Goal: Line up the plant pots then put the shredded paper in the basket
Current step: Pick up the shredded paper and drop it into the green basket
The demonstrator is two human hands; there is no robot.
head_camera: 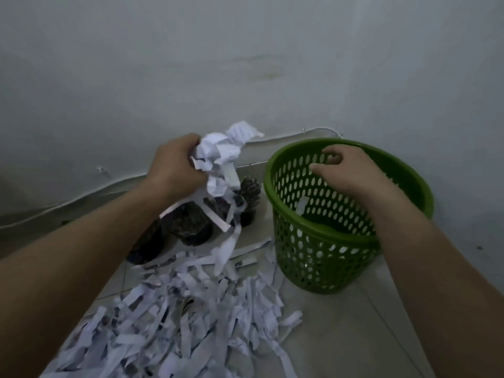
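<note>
Green basket (pixel 321 257) sits on the floor with just a scrap or two of paper visible inside, and the right hand (pixel 346 170) hangs over its rim, fingers loosely curled on nothing. Left hand (pixel 174 170) grips a wad of shreds (pixel 221 156) up left of the basket, above the dark pots (pixel 193 225). Most of the paper (pixel 191 317) lies piled on the floor below.

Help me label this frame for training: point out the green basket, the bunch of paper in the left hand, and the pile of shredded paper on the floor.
green basket (pixel 321 271), head view, front perforated wall.
bunch of paper (pixel 218 152), head view, crumpled top.
pile of shredded paper (pixel 191 317), head view, middle of the strips.
</note>
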